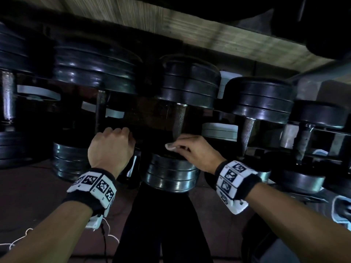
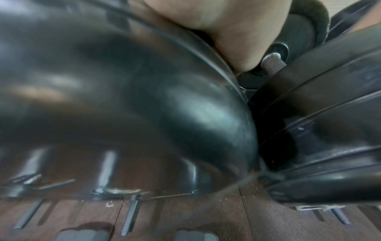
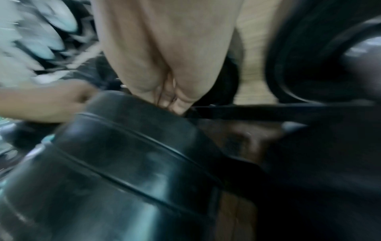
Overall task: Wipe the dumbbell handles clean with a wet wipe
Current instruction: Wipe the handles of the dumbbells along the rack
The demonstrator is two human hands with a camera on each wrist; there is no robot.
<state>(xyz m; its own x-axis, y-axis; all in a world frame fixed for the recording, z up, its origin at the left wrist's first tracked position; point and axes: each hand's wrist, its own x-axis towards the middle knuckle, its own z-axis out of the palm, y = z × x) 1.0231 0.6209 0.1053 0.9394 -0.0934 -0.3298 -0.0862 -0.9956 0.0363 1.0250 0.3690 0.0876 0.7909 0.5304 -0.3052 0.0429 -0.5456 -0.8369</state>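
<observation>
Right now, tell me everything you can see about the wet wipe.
The wet wipe is a small, crumpled white wad, mostly hidden inside the right hand. Only a rounded bit pokes out past the fingers, which curl round it. It sits at the lower end of a knurled metal dumbbell handle, just above the near weight plates. Whether it touches the handle cannot be told.

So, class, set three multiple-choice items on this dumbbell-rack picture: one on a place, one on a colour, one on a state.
1. Where is the wet wipe?
A. in the right hand, at the lower end of the middle dumbbell handle
B. on the floor
C. in the left hand

2. What colour is the wipe?
A. blue
B. white
C. red

3. How is the left hand?
A. flat and open
B. out of view
C. fingers curled

Answers: 1 A, the head view shows it under the right fingers; 2 B, it shows pale white; 3 C, knuckles are bent, its grip hidden.
</observation>
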